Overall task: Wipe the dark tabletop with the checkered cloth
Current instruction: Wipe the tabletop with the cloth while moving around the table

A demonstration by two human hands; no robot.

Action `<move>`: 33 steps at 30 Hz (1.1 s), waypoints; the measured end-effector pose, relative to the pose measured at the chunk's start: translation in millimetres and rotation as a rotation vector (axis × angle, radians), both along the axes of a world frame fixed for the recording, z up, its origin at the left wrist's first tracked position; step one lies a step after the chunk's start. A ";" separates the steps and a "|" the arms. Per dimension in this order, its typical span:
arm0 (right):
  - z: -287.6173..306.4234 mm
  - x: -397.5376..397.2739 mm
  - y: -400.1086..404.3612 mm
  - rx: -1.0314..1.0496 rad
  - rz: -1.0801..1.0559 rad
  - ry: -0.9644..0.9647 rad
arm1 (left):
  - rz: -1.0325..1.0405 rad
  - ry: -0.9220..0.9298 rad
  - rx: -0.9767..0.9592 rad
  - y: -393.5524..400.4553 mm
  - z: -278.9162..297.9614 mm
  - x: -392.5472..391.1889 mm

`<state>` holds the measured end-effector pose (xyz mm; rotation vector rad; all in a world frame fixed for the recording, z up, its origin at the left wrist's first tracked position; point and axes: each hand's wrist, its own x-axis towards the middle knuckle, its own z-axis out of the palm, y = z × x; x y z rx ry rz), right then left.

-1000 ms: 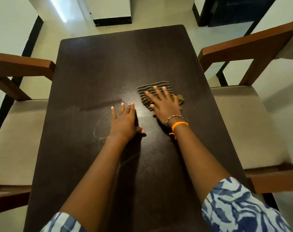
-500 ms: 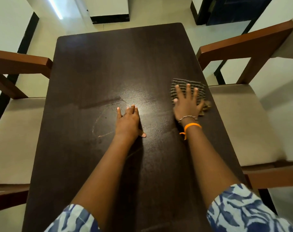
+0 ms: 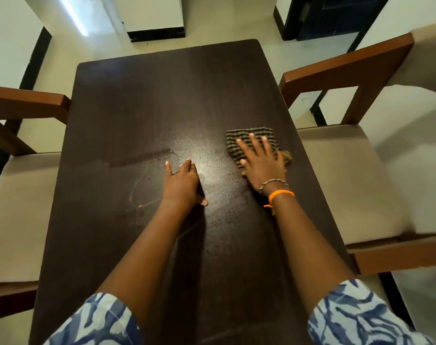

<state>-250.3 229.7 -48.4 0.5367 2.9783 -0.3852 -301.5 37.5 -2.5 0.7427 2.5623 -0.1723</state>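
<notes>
From the head camera I find no brand, label or writing anywhere that I can read.

The tabletop [image 3: 142, 108] is a dark brown rectangle with rounded far corners and a fine speckled grain that catches the light near its middle. A pale curved smear [image 3: 139, 192] and a straight darker streak [image 3: 142, 158] mark it left of centre.

The cloth [image 3: 251, 135] is a folded, soft woven piece checked in dark and tan lines, lying flat on the right half of the tabletop close to the right edge, with a frayed tan corner poking out on the right.

My right hand [image 3: 264, 168] lies on the cloth with fingers straight and spread wide, palm pressing down. On that wrist sit a beaded bracelet [image 3: 273, 183] and an orange thread band [image 3: 281, 194].

My left hand [image 3: 183, 183] rests flat on bare wood near the middle, fingers straight and close together, thumb out to the side, holding nothing.

Blue and white patterned sleeves [image 3: 356, 317] cover both upper arms.

A chair [image 3: 349, 66] with reddish-brown wooden arms and a beige cushion stands on each side.
</notes>
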 end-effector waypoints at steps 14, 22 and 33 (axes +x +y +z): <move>-0.5 -1.7 38.5 0.091 -0.213 -0.013 | 0.013 0.000 0.084 -8.9 -8.3 -0.9; -8.2 -45.2 -68.6 0.066 0.023 0.061 | -0.006 0.037 0.056 -5.5 -8.9 -1.3; -4.3 -17.8 22.2 0.044 0.029 0.041 | 0.010 0.025 0.026 -5.7 -5.8 -0.8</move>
